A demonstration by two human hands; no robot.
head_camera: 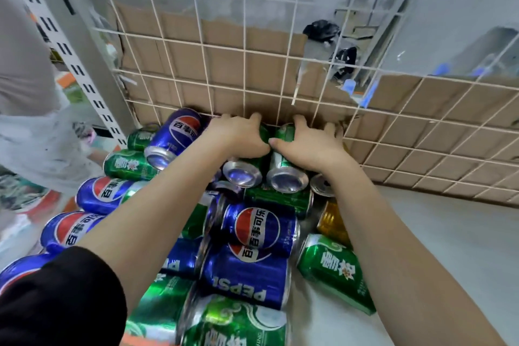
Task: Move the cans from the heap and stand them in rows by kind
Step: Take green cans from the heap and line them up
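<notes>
A heap of lying cans fills the left and middle of the shelf: blue Pepsi cans (259, 229), green cans (335, 271) and one gold can (332, 222). At the top of the heap, against the back, my left hand (238, 136) wraps over a green can (244, 171) whose silver base faces me. Beside it, my right hand (311, 146) grips a second green can (286, 174) lying the same way. The two thumbs nearly touch between the cans.
A white wire grid (244, 84) backed with brown cardboard (415, 126) walls the shelf behind the heap. Bare grey shelf surface (438, 239) lies to the right of the cans. A slotted upright post (84, 70) stands at the left, with a person in grey beyond it.
</notes>
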